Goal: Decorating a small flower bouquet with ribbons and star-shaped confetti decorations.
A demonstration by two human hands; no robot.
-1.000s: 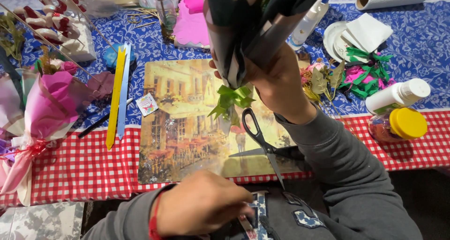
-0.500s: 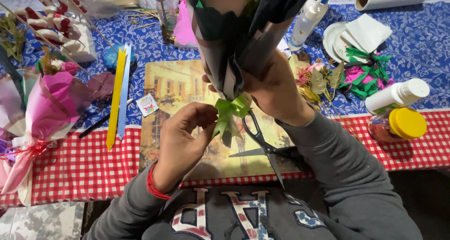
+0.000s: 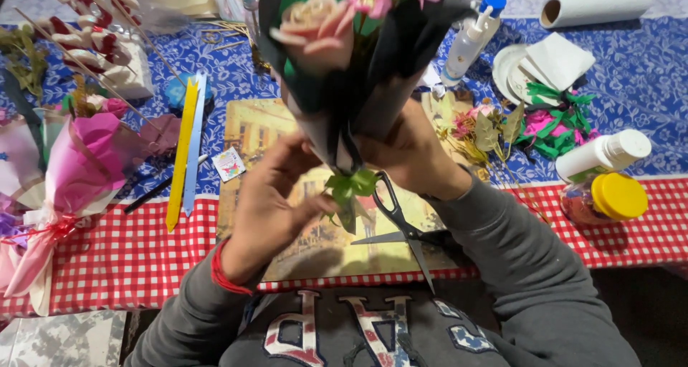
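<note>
The black paper-wrapped flower bouquet (image 3: 358, 66) is cut off by the top edge. It hides the fingertips of the right hand (image 3: 412, 155) and part of the yellow printed picture mat (image 3: 322, 238). The pink wrapped bouquet (image 3: 64, 188) runs off the left edge.

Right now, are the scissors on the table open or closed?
Open. The scissors lie on the picture mat with their two blades spread apart in a V, below the right hand.

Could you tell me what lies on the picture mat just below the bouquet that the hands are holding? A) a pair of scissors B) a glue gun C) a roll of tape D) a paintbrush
A: a pair of black-handled scissors lies open on the picture mat, just under the green ribbon of the bouquet.
</note>
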